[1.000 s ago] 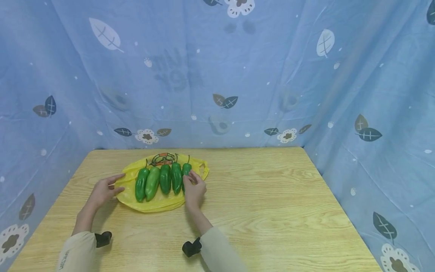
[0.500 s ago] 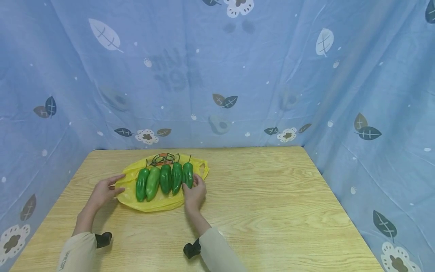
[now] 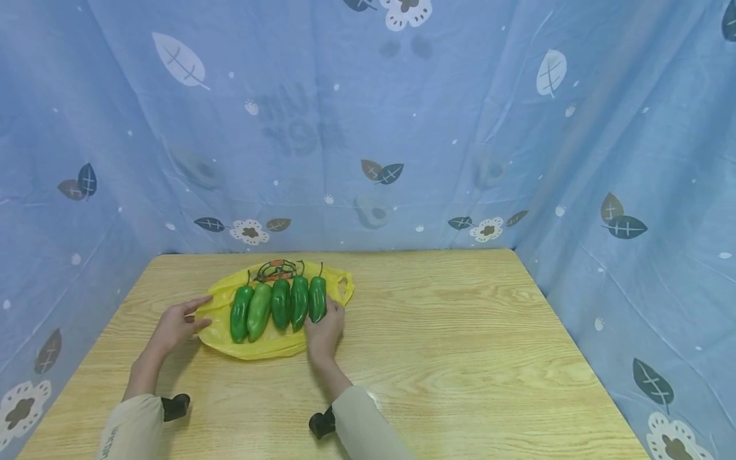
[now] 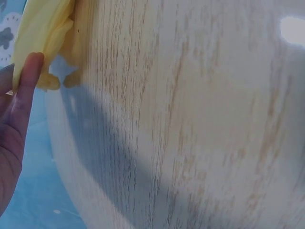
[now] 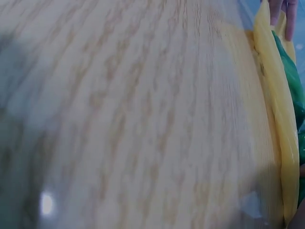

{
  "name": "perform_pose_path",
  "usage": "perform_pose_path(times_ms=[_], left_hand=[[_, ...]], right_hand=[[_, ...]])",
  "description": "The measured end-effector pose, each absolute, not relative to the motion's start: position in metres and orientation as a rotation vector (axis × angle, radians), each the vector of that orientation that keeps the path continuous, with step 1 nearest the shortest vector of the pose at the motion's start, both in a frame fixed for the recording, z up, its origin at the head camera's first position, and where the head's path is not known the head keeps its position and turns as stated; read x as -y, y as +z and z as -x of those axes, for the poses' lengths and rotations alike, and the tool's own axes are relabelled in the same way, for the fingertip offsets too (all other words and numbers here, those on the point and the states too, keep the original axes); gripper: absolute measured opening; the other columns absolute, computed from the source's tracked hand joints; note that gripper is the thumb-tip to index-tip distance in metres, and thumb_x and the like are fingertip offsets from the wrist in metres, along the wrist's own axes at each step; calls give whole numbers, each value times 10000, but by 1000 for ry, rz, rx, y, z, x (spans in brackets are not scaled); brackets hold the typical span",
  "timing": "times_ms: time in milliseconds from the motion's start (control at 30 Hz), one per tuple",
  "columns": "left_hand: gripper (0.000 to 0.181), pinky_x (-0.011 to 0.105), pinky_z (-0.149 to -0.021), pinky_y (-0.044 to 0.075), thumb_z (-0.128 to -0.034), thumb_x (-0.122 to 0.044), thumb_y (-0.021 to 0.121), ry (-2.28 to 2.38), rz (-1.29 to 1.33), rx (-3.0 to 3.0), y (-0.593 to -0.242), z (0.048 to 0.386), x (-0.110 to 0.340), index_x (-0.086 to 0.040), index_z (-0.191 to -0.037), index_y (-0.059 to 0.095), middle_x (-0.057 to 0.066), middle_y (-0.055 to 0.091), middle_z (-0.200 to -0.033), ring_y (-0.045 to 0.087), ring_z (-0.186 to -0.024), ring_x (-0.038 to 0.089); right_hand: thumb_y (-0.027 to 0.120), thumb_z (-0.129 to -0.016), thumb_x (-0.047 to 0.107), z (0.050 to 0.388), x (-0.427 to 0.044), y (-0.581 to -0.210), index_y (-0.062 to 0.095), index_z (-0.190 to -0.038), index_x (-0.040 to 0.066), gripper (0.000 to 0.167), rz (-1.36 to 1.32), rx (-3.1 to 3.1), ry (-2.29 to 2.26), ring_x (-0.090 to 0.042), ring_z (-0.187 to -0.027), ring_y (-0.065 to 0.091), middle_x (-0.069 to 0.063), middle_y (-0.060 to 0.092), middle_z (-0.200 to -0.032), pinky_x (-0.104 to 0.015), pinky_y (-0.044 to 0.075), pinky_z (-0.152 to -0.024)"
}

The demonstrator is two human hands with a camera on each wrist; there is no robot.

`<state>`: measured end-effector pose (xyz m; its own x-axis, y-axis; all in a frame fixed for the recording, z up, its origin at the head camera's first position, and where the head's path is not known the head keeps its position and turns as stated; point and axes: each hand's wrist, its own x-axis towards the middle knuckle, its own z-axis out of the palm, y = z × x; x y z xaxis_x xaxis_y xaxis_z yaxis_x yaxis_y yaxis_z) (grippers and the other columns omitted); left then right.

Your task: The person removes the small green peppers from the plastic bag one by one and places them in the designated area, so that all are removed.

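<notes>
- Five glossy green elongated peppers (image 3: 280,306) lie side by side on a flat yellow plastic bag (image 3: 250,349), left of centre in the lower half of the frame.
- Right hand (image 3: 324,333): thumb and fingers curled round the lower end of the rightmost pepper (image 3: 317,295).
- Left hand (image 3: 174,324): finger and thumb extended, parted, touching the bag's left edge.
- Pale wood-grain table (image 3: 460,338) underneath; blue leaf-print curtain (image 3: 414,128) across the upper frame.
</notes>
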<state>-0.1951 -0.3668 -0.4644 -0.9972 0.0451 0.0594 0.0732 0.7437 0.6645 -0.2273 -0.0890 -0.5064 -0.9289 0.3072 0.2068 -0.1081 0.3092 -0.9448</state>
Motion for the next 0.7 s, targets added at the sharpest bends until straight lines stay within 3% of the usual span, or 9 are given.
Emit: perform_pose_path(times_ms=[267,500,700], left_hand=[[548,470,-782,571,-901,-46,655,-1121,114,2903,-463,194,369,141,-1357,416,424,355,-1350,516,-1064,580],[542,505,-833,544,-898,-19,642,-1116,123,2900,-464,192,371,138,-1363,414,417,360,-1357,505,-1095,569],[550,551,-871,514,-902,-41,646,-1089,101,2928,-463,193,370,120,-1374,415,411,361,-1362,488,-1114,570]], right_hand=[[792,-717,-53,230,90,-508,510,-1315,-103,664,136,2340,1555,-339,-1154,528,-201,523,-1224,-393,462,-1017],[787,-760,18,232,90,-509,465,-1404,14,720,111,2461,1497,-233,-1068,550,-118,536,-1157,-327,499,-962],[782,-798,97,233,84,-506,424,-1403,-58,720,-12,2554,1345,-220,-1060,543,-140,510,-1165,-283,521,-909]])
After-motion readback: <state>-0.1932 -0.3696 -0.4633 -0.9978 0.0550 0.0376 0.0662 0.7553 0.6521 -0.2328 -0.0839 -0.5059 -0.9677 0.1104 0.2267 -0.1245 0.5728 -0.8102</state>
